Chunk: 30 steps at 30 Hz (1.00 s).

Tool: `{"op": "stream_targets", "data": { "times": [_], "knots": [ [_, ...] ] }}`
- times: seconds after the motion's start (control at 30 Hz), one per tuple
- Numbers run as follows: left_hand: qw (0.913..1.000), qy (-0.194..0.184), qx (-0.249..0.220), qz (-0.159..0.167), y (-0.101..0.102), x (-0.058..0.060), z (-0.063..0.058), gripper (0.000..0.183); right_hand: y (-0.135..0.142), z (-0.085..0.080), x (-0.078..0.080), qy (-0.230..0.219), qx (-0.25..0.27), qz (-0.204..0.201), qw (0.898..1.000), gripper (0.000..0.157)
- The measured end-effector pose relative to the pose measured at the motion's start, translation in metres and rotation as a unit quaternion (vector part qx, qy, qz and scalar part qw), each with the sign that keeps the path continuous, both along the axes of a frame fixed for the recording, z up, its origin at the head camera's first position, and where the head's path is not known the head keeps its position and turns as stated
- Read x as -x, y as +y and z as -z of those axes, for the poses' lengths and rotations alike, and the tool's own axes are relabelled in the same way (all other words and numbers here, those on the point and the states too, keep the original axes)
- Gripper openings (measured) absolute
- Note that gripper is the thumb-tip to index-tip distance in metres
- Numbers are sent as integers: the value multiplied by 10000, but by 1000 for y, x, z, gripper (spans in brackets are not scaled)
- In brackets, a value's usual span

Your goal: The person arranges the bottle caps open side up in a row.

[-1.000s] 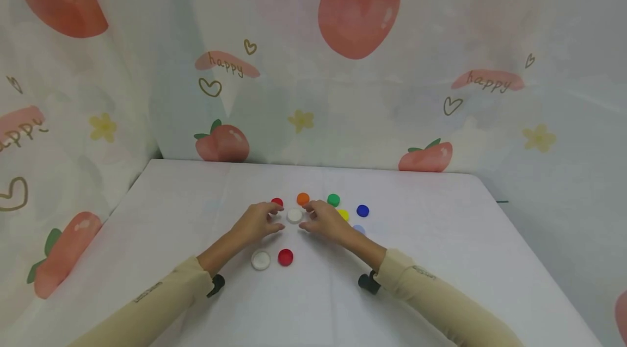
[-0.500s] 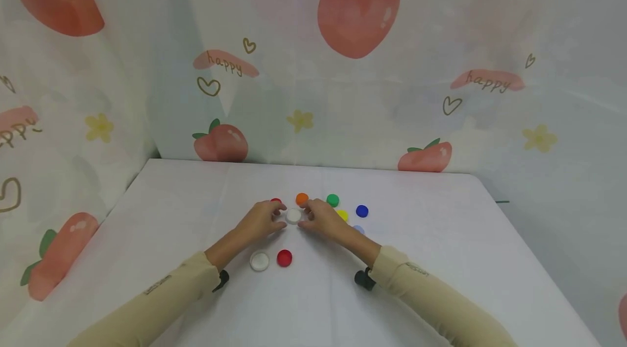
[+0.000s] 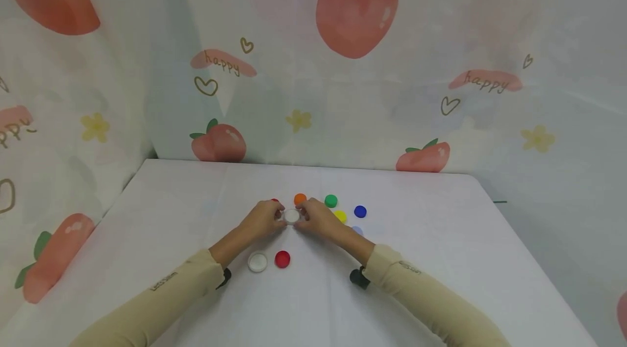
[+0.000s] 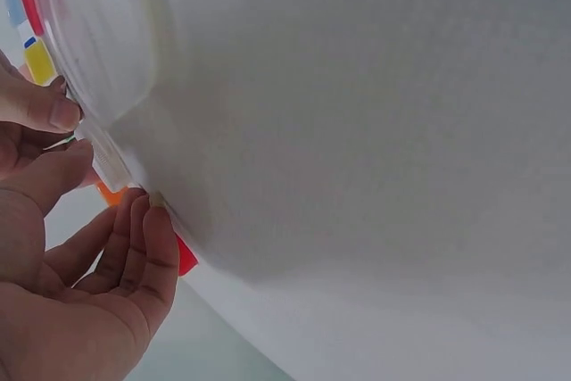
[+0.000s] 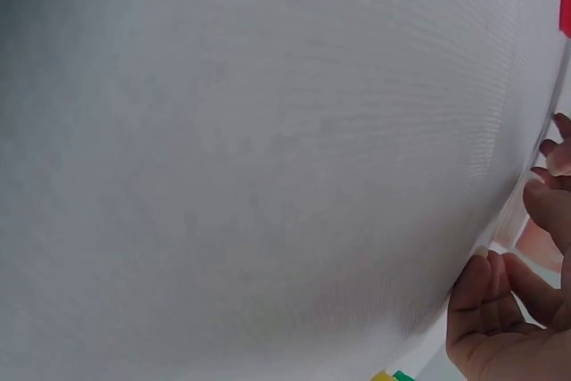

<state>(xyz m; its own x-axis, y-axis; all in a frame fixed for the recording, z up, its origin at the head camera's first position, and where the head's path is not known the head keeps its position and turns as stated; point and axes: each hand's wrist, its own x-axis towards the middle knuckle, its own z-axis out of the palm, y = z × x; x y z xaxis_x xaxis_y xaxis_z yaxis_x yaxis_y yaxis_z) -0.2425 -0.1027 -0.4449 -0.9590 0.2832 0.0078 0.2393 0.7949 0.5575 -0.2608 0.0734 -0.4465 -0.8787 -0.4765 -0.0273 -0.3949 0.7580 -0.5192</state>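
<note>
A round white lid [image 3: 292, 217] lies on the white table between both hands in the head view. My left hand [image 3: 262, 220] holds its left side, thumb nearer me and fingers behind. From the right, my right hand [image 3: 318, 220] grips the opposite side in the same way. The left wrist view shows the lid's ridged edge [image 4: 109, 160] between the fingertips of both hands. Just behind my left fingers a red lid [image 3: 275, 200] is partly covered. An orange lid [image 3: 300, 198] sits beyond my right fingertips. Part of the white lid's rim is hidden by the fingers.
Beyond and beside the right hand lie green [image 3: 331, 201], yellow [image 3: 340, 217], dark blue [image 3: 360, 211] and pale blue [image 3: 357, 230] lids. Nearer me are a whitish translucent lid [image 3: 257, 262] and another red one [image 3: 282, 259]. A fruit-printed curtain [image 3: 343, 118] hangs behind the table.
Both hands have moved inward, and their fingertips have come from apart to contact with the white lid's sides. The other lids keep their places; the head view has shifted slightly.
</note>
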Motion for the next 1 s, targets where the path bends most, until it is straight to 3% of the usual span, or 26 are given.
{"op": "stream_targets", "data": {
  "times": [0.37,1.0],
  "knots": [
    [9998,51,200,4,3,2,2,32,-3,1,1,82,-89,-15,9999,39],
    [9999,-39,100,-56,3,-2,2,30,-1,4,-3,141,-3,-25,9999,37]
  ]
}}
